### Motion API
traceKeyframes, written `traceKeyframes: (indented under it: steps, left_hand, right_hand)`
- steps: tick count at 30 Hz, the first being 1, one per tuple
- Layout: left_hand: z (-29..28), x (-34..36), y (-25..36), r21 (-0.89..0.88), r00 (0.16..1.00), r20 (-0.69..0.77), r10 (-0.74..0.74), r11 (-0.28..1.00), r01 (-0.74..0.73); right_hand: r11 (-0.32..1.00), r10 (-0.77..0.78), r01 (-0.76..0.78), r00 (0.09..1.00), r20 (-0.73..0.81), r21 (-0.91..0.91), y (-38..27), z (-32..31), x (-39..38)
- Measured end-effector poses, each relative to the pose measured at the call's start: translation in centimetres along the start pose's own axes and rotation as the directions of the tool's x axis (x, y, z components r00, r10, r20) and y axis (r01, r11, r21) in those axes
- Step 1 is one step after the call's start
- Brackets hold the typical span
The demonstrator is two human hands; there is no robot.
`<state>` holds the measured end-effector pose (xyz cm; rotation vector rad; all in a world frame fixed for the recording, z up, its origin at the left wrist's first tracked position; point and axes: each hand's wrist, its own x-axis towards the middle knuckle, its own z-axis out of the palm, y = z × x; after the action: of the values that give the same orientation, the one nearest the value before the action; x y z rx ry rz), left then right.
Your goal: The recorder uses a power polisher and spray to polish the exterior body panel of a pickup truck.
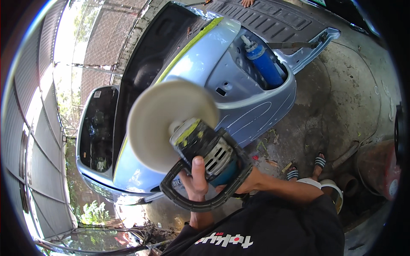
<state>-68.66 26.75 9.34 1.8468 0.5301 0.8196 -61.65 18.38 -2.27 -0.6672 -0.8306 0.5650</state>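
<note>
A person's left hand (197, 181) grips the loop handle of a polisher (200, 149) while the right hand (244, 181) clasps its body, the round pad raised above a light-blue car panel (256, 106); a blue tube (264, 63) lies inside the panel's opening, sandalled feet on concrete nearby.

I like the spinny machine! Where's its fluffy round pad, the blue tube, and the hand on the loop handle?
polishing pad (164, 117), head view, middle of its pale disc
blue tube (265, 64), head view, its blue body
left hand (195, 180), head view, knuckles around the handle
</note>
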Motion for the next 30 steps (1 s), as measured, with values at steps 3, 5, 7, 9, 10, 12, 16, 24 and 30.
traceKeyframes:
  steps: [3,5,7,9,10,12,16,24,30]
  left_hand:
    - [3.0,0.9,0.6,-0.173,0.99,0.101,-0.096,0.978,0.113]
    - [4.7,1.3,0.9,-0.295,0.983,0.112,-0.144,0.94,0.171]
    - [5.1,2.4,1.2,-0.388,0.988,0.099,-0.118,0.91,0.148]
    - [5.0,3.4,1.4,-0.455,0.991,0.007,-0.131,0.882,0.12]
    - [4.2,3.6,1.6,-0.529,0.998,0.027,-0.056,0.846,0.062]
    - [1.7,4.5,1.7,-0.598,0.997,-0.002,-0.077,0.799,0.061]
    - [-4.7,4.4,0.7,-0.612,0.977,-0.211,-0.003,0.78,-0.13]
    - [-13.0,2.3,-1.0,-0.763,0.906,-0.378,-0.187,0.618,-0.19]
    - [-9.5,2.9,2.2,-0.789,0.966,-0.219,-0.138,0.607,-0.092]
  right_hand:
    - [0.977,0.123,-0.133,0.99,-0.065,-0.166,-4.1,-2.6,-1.5]
    - [0.936,0.216,-0.223,0.975,-0.055,-0.272,-6.3,-3.7,-1.2]
    - [0.917,0.207,-0.218,0.976,-0.066,-0.333,-7.5,-3.2,0.0]
    - [0.937,0.103,-0.136,0.988,-0.116,-0.323,-8.0,-1.9,1.2]
    - [0.926,0.111,-0.135,0.99,-0.089,-0.352,-8.1,-1.5,1.9]
    - [0.827,0.058,-0.003,0.995,0.079,-0.563,-8.0,-0.8,3.3]
    - [0.926,0.047,0.077,0.948,0.314,-0.371,-5.9,0.7,6.1]
    - [0.755,0.513,-0.655,0.604,0.61,0.014,-7.0,2.7,5.7]
    - [0.677,0.598,-0.735,0.577,0.556,0.034,-14.1,2.4,5.9]
